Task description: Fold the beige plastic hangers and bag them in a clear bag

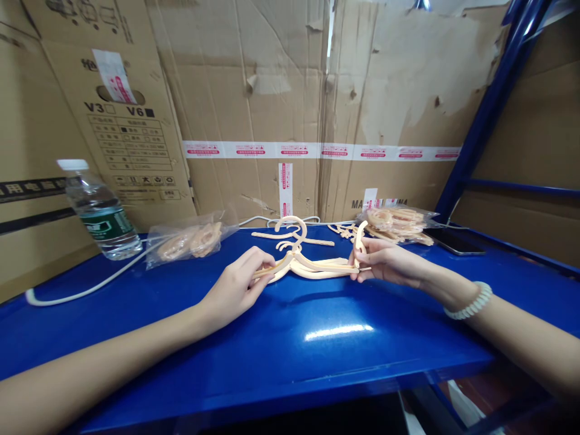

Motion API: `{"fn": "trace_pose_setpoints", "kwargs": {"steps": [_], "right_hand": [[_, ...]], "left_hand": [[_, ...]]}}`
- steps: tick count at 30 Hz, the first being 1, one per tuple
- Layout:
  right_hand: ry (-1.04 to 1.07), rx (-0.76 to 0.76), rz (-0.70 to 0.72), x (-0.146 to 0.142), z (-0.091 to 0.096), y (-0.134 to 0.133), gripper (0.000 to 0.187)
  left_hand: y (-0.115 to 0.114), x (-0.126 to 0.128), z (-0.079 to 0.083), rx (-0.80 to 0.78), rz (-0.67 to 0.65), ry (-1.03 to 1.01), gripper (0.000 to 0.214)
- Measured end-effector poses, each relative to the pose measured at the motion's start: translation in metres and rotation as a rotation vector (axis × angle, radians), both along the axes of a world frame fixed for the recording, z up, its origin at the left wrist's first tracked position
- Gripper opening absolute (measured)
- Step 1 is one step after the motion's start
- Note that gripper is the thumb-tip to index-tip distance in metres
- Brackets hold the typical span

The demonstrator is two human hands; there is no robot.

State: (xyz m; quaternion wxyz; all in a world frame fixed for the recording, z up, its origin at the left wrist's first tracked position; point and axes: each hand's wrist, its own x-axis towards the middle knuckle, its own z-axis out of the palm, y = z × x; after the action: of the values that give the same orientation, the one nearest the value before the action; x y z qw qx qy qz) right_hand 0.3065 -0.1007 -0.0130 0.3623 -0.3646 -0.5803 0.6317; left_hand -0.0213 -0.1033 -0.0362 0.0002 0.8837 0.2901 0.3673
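Observation:
A beige clothes hanger [315, 266] is held just above the blue table, its hook [304, 232] pointing up. My left hand [242, 275] is closed on the hanger's left arm, thumb and fingers pinching it. At the right end, my right hand [385, 260] is closed around a curved beige hanger piece [361, 234] that stands upright against the tip of the right arm. Whether that piece is joined to the hanger I cannot tell. Behind, another beige hanger [319, 242] lies on the table, partly hidden by the held one.
Clear plastic bags of beige parts lie at the left [203, 240] and right [394, 220]. Small loose pieces [342, 231] lie beside the right bag. A phone [455, 241] rests far right, a water bottle [106, 220] leans left near a white cable [90, 293]. Cardboard [254, 109] walls the back.

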Motion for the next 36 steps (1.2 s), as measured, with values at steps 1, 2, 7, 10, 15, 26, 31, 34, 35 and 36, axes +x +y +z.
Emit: {"fn": "trace_pose_setpoints", "kwargs": {"steps": [1, 2, 7, 10, 15, 26, 31, 34, 35, 36], "right_hand": [[0.002, 0.002, -0.004, -0.001, 0.000, 0.000, 0.021], [0.002, 0.001, -0.008, -0.001, -0.001, -0.001, 0.022], [-0.020, 0.020, -0.048, -0.004, -0.003, -0.002, 0.029], [-0.039, 0.050, -0.069, -0.005, -0.004, -0.003, 0.036], [-0.069, 0.151, -0.145, -0.007, -0.008, -0.001, 0.043], [0.137, 0.314, -0.292, -0.005, -0.001, 0.004, 0.030], [0.138, 0.304, -0.344, 0.017, 0.015, 0.009, 0.022], [0.011, 0.274, -0.251, 0.035, 0.022, 0.014, 0.021], [-0.043, 0.274, -0.231, 0.041, 0.023, 0.016, 0.022], [-0.114, 0.288, -0.215, 0.046, 0.023, 0.018, 0.023]], "left_hand": [[0.000, 0.000, 0.000, 0.004, -0.003, 0.001, 0.010], [-0.001, 0.000, 0.000, 0.006, -0.008, 0.002, 0.010], [-0.001, 0.000, 0.001, 0.021, -0.026, 0.009, 0.013], [-0.001, 0.001, 0.001, 0.036, -0.039, 0.010, 0.015], [-0.003, 0.001, 0.002, 0.033, -0.044, 0.019, 0.014], [-0.004, 0.001, 0.013, -0.103, 0.024, 0.064, 0.016], [-0.002, -0.012, 0.034, -0.139, 0.003, 0.244, 0.014], [-0.001, -0.020, 0.043, -0.129, -0.024, 0.370, 0.016], [-0.002, -0.022, 0.044, -0.132, -0.034, 0.409, 0.017], [-0.002, -0.023, 0.045, -0.140, -0.043, 0.440, 0.017]]}}
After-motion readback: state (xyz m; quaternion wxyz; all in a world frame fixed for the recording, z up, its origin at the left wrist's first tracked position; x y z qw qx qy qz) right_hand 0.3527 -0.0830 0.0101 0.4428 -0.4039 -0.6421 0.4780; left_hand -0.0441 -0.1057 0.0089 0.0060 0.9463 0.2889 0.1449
